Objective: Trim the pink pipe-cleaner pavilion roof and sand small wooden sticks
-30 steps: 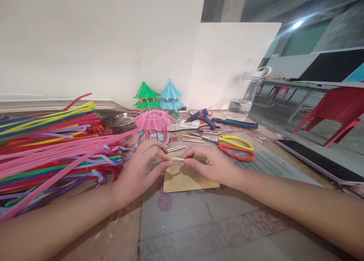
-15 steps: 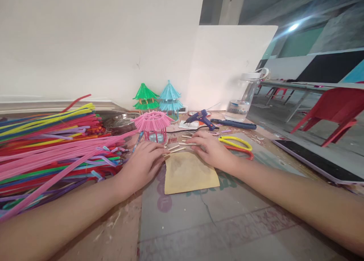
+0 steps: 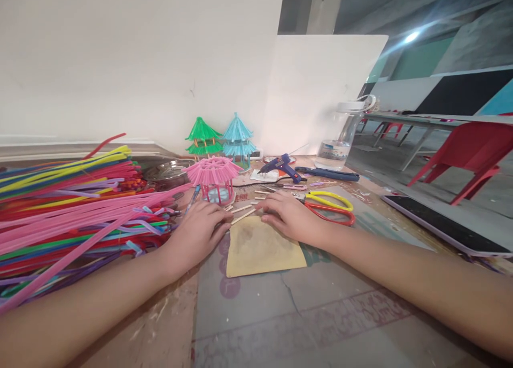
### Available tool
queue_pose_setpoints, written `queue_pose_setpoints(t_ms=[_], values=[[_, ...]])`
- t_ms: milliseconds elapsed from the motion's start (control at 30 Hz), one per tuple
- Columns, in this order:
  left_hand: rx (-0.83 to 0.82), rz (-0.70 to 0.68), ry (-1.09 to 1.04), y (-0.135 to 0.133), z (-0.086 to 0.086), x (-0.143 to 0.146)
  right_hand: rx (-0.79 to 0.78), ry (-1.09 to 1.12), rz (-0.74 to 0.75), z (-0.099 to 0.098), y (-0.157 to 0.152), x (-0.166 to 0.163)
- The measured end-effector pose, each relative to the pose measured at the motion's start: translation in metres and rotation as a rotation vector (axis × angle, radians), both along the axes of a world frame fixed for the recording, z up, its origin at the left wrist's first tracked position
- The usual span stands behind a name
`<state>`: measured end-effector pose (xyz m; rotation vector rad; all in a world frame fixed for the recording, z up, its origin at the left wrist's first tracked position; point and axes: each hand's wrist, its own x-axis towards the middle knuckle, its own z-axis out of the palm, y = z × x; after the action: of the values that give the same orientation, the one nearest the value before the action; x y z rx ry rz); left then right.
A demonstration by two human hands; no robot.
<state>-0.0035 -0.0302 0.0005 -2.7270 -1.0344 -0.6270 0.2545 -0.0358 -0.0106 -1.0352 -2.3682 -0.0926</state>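
My left hand (image 3: 196,232) rests palm down on the table, fingertips touching the surface just left of several short wooden sticks (image 3: 243,209). My right hand (image 3: 286,216) lies flat with its fingers stretched out at the far edge of a brown card (image 3: 260,250), right beside the same sticks. Neither hand grips anything that I can see. A pink model pavilion (image 3: 214,173) stands just behind the sticks.
A big heap of coloured pipe cleaners (image 3: 72,202) fills the left. Green (image 3: 202,135) and blue (image 3: 238,133) pavilions stand by the wall, near a glass bowl (image 3: 168,173). To the right lie a glue gun (image 3: 282,165), scissors (image 3: 331,205), a water bottle (image 3: 340,138) and a tablet (image 3: 444,224).
A second ago both hands pinched one short stick over the card. They let it go, reached forward to the loose sticks, and the right hand has now drawn back a little.
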Motion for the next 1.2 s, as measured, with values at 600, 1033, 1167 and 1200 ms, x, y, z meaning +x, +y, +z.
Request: queue_pose_setpoints(t_ms=[600, 1033, 1167, 1200], values=[[0.05, -0.205, -0.02, 0.0068, -0.0021, -0.0017, -0.036, -0.024, -0.104, 0.0012, -0.0025, -0.0019], [0.071, -0.234, -0.015, 0.002, -0.0001, 0.0005, 0.003, -0.024, 0.008, 0.0009, -0.0005, -0.0009], [0.023, -0.228, -0.006, 0.0017, 0.0012, 0.0003, 0.0, 0.002, 0.027, 0.002, -0.0014, -0.0012], [0.016, -0.237, -0.002, 0.0016, 0.0016, 0.0004, 0.0, 0.008, 0.034, 0.0018, -0.0013, -0.0011]])
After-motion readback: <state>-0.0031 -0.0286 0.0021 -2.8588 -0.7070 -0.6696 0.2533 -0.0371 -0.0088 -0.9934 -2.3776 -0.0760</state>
